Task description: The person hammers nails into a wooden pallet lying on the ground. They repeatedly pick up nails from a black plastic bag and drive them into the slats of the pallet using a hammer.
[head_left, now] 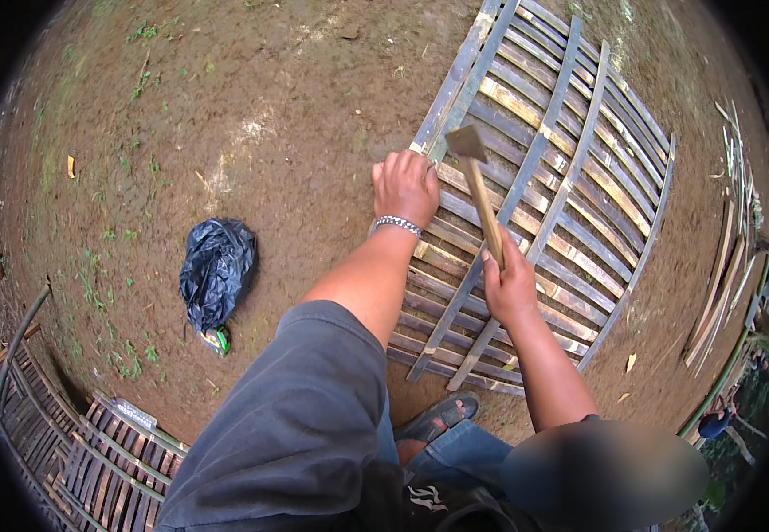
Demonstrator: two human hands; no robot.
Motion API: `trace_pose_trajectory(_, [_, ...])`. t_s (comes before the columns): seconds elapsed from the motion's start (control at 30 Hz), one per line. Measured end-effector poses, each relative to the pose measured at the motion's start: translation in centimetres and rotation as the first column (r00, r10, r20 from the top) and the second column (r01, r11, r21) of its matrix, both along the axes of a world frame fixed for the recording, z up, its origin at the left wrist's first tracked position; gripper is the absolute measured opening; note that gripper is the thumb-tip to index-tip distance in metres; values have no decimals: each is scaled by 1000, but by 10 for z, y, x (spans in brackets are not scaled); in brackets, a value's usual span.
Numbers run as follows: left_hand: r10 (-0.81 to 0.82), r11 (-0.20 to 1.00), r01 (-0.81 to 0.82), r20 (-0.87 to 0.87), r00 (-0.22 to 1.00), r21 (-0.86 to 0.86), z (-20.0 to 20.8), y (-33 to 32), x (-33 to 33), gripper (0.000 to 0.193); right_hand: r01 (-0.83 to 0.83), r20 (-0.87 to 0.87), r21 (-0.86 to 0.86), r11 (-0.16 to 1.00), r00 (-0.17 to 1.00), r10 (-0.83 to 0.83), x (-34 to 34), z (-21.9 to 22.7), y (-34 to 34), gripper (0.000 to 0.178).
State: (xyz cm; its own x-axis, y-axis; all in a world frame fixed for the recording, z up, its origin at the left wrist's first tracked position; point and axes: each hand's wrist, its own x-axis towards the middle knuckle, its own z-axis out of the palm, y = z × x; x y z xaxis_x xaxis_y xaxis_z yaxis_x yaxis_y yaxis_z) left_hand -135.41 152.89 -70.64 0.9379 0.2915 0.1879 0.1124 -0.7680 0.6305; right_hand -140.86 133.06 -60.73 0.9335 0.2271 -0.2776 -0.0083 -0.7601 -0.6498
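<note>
While slatted bamboo-like frames (123, 461) fill the near left corner, a small yellow leaf (70, 167) lies farther off on the left, on bare brown soil (313, 80) dotted with green sprouts. Right of these, a crumpled black plastic bag (216, 270) rests on the ground, a green-and-dark wrapper (216, 340) showing at its near end. Next comes the left hand (407, 188), a patterned bracelet (398, 223) at its wrist; its fingers curl down at the left edge of a large slatted panel (540, 146), touching it, though whether they pinch anything is hidden. A sandalled foot (442, 417) stands just beyond the panel's near end. Above the panel, a hammer-like tool (482, 202) slants, its blocky dark head to the far left, just beside the left hand; whether that head touches the slats cannot be told. The right hand (510, 279) is wrapped firmly around the tool's wooden handle. The panel lies on the soil right of centre, stretching from near to far, its long slats crossed by narrower strips. Farther right, loose split strips (718, 297) lie roughly side by side.
</note>
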Motion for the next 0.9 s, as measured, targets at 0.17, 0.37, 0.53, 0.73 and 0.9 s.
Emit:
trace_pose_trajectory(0.17, [169,983,-162,92,981,-83,-3,-3,0,26,-16,156,166,986,988,-10,-6,0,-1,47])
trace_pose_trajectory(0.37, [235,971,-233,-43,971,54,-2,-6,1,36,-47,95,50,998,995,42,-6,-7,-4,48])
trace_pose_trajectory(0.53, [234,971,-230,-54,971,69,-4,-7,5,33,-43,213,177,983,977,4,-4,-9,-3,47])
trace_pose_trajectory(0.73, [225,972,-219,-71,972,87,-9,-9,2,32,-56,226,22,998,973,50,-9,-14,-8,49])
trace_pose_trajectory(0.9, [226,970,-220,-47,973,99,-9,-10,3,32,-52,198,158,986,980,20,-15,-25,-13,50])
